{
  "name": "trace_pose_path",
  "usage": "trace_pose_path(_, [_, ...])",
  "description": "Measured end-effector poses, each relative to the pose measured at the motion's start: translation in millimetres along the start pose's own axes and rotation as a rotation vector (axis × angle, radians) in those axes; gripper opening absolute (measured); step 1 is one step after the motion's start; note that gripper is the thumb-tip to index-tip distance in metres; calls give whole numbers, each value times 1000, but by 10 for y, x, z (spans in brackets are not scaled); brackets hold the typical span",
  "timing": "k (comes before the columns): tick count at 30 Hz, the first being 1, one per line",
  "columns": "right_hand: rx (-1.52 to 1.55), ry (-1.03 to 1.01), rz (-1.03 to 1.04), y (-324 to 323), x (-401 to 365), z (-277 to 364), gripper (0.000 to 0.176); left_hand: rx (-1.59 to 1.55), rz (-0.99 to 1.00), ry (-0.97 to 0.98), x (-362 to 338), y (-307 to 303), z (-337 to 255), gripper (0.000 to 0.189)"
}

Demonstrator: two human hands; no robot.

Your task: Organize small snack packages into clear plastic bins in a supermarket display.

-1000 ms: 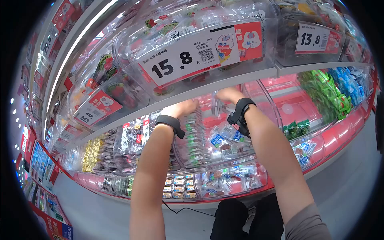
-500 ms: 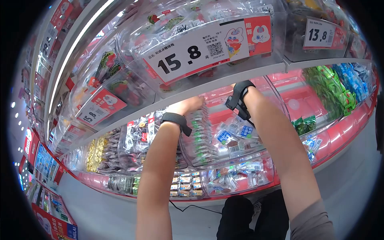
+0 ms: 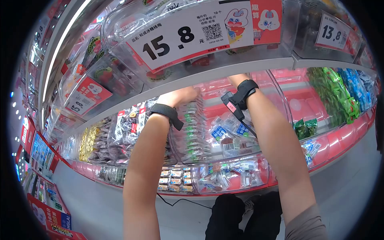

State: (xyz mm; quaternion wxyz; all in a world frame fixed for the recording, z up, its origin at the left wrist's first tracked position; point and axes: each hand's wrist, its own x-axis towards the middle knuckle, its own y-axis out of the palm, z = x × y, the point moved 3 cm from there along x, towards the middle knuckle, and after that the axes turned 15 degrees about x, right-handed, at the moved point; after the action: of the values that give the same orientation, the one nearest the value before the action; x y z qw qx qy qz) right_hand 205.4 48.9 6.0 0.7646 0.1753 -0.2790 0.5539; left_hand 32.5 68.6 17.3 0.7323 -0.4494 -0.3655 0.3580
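Note:
My left hand (image 3: 183, 96) is at the back end of a row of clear packets with green marks (image 3: 194, 132), under the upper shelf's edge. Its fingertips are partly hidden there, and what they hold cannot be made out. My right hand (image 3: 239, 79) reaches under the same shelf edge, farther right, over the pink bin; its fingers are hidden behind the shelf. Black straps circle both wrists, and a small black device sits on the right one. Loose clear packets with blue labels (image 3: 228, 130) lie in the bin between my forearms.
The upper shelf (image 3: 224, 72) crosses above my hands, with clear boxes and a 15.8 price sign (image 3: 172, 34). Dark packets (image 3: 130, 124) lie left, green packets (image 3: 340, 96) right. A lower tier of bins runs along the front.
The whole view has shifted slightly, with shelf and bins appearing farther left. Both hands remain under the shelf edge, the left one still by the row of packets.

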Motion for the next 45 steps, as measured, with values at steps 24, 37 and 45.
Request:
trace_pose_path(24, [-308,109,425,487,58,-549,33,40,-95,55,-27,-24,-2,40])
trace_pose_path(37, [-237,-157,229,468,-40,-398,26,40,-123,58,-42,-58,-27,41])
trace_pose_path(45, [-193,-172,249,571,2,-448,22,-34,-318,92,-58,-133,-40,35])
